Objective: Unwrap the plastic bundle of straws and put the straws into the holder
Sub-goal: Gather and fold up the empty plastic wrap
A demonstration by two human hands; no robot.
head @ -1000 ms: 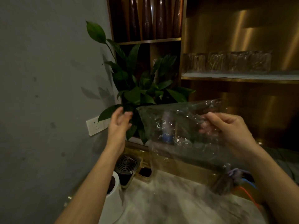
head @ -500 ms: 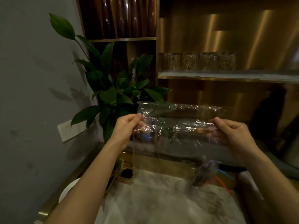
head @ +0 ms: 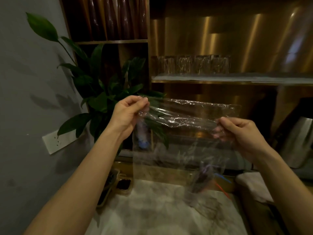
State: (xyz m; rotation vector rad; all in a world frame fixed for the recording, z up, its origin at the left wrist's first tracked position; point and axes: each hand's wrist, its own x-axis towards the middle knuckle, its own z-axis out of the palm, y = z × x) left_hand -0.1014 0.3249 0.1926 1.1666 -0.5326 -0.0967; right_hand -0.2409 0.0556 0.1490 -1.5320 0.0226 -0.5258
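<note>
Marble counter [head: 152,216] fills bottom centre of frame; gold shelves w/ glasses [head: 189,66] at upper right, leafy plant [head: 101,92] at centre left against grey wall. My left hand [head: 128,114] pinches top-left corner of clear plastic wrap [head: 177,141], fingers clenched on it. My right hand [head: 240,133] grips wrap's right edge, also clenched on it. Wrap hangs spread between both hands at frame centre, above counter. Straws [head: 221,184], orange and blue, lie at lower right behind wrap; seen through it, blurred.
</note>
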